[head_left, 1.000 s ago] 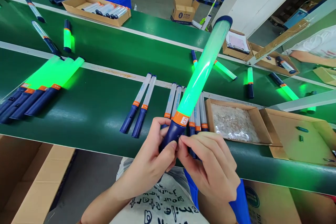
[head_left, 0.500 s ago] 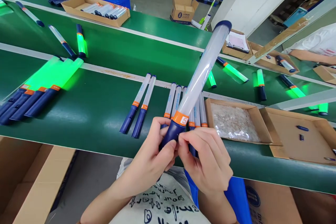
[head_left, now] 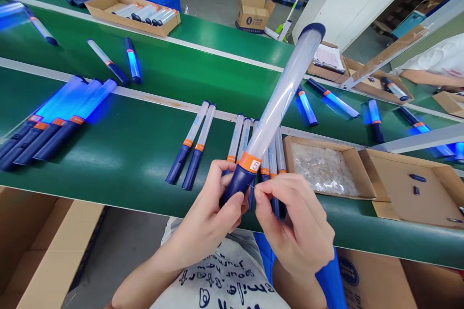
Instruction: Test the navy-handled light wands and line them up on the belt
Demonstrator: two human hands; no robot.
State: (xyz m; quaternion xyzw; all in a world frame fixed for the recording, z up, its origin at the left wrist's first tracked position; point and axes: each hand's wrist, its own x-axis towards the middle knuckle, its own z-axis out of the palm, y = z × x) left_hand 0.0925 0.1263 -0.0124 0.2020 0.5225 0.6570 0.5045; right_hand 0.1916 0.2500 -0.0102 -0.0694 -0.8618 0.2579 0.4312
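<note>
My left hand (head_left: 210,219) is wrapped round the dark blue handle of an unlit light stick (head_left: 281,99). The stick tilts up to the right, with a whitish tube, a blue end cap and an orange band marked 5. Beside the handle, my right hand (head_left: 297,224) pinches the end of a thin pale strand (head_left: 251,186) that reaches to the handle. What the strand is made of I cannot make out. Behind the held stick lie several unlit light sticks (head_left: 235,137), partly hidden by it and my hands. Two more unlit sticks (head_left: 195,159) lie to their left.
Several glowing blue light sticks (head_left: 74,108) lie at left. More sticks lie on the green belt (head_left: 203,67) beyond the pale rail. A carton tray (head_left: 328,166) of small clear pieces and an open carton (head_left: 427,198) stand at right. Other people are at the far edges.
My right hand has drawn a little to the right, away from the handle, and the strand now shows. Lit sticks have turned from green to blue. Sticks on the far belt have shifted right.
</note>
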